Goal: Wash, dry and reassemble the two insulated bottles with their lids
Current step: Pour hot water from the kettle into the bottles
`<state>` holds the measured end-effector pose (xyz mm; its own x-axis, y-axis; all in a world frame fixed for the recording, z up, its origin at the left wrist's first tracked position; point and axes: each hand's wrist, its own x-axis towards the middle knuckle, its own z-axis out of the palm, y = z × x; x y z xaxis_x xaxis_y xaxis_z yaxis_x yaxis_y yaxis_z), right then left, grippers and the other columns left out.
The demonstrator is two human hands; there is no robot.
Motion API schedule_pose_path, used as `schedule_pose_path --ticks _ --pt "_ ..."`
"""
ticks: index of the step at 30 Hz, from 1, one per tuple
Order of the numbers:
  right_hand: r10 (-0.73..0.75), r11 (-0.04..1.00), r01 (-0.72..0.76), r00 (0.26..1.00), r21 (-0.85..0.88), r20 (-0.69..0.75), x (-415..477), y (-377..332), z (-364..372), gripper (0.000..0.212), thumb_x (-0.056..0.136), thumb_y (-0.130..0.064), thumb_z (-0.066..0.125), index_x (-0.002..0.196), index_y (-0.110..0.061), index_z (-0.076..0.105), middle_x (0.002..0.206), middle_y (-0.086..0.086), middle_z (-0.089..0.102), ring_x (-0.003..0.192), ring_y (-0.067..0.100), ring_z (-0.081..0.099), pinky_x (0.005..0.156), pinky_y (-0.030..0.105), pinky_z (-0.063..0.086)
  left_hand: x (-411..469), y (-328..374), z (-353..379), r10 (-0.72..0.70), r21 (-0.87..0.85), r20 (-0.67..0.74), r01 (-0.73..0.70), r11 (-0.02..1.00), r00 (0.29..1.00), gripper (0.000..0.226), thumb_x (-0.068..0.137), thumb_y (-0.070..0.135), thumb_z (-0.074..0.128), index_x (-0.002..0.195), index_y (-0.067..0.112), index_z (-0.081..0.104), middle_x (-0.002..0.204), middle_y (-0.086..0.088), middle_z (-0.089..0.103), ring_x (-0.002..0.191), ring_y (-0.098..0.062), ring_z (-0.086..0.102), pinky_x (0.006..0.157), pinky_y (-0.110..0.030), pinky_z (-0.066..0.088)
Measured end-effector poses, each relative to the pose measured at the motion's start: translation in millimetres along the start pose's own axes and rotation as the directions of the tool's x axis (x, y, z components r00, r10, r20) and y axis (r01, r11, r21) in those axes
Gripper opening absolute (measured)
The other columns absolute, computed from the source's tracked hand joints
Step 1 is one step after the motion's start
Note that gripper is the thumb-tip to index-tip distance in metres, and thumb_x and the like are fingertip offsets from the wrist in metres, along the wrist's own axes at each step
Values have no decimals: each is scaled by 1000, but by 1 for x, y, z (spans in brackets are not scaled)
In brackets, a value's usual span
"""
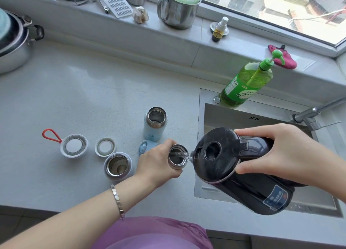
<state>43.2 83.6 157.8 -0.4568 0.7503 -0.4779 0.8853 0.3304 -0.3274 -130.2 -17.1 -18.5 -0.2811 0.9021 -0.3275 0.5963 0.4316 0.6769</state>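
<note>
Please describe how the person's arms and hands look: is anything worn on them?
Both forearms are bare, with no sleeves or gloves in view. The wrist of the left hand carries a silver bracelet of flat links. The right hand shows no ring or watch.

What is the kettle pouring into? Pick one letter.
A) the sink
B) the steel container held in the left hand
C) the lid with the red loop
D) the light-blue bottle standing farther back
B: the stream from the black kettle in the right hand falls into the steel container gripped by the left hand; the light-blue bottle stands apart.
</note>
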Motion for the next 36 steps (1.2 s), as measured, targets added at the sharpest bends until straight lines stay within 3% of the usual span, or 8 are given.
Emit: schedule_pose_path --ticks 6,9,31,36 --pt "9 1000 -9 1000 3 12 1 -1 1 68 26 -70 65 93 -67 55 102 -24 64 97 1 60 86 34 51 1 0 1 -2 6 -4 3 1000 1000 49 65 40 71 108 37 47 101 12 64 97 -15 58 79 -30 45" --pt "11 1000 -11 1000 -15 16 1 0 2 77 26 -71 64 103 -63 56 104 -23 64 98 2 59 87 34 51 1 1 0 5 11 -6 -5 1000 1000 49 66 39 71 109 37 47 102 13 64 97 -14 58 77 -28 43" --pt "-33 999 33 999 -9 -6 3 5 1 80 26 -70 64 104 -59 58 101 -25 64 98 1 59 87 34 51 0 6 -5 19 2 0 -19 1000 1000 47 66 37 73 107 36 48 98 15 63 91 -11 56 69 -23 35" --pt "-99 993 101 995 54 -28 4 9 3 56 30 -61 71 84 -68 57 87 -34 65 88 -9 59 82 28 52 -1 8 -9 19 -16 -13 -19 1000 1000 46 66 35 74 105 35 50 91 16 61 80 -5 48 67 -21 33"
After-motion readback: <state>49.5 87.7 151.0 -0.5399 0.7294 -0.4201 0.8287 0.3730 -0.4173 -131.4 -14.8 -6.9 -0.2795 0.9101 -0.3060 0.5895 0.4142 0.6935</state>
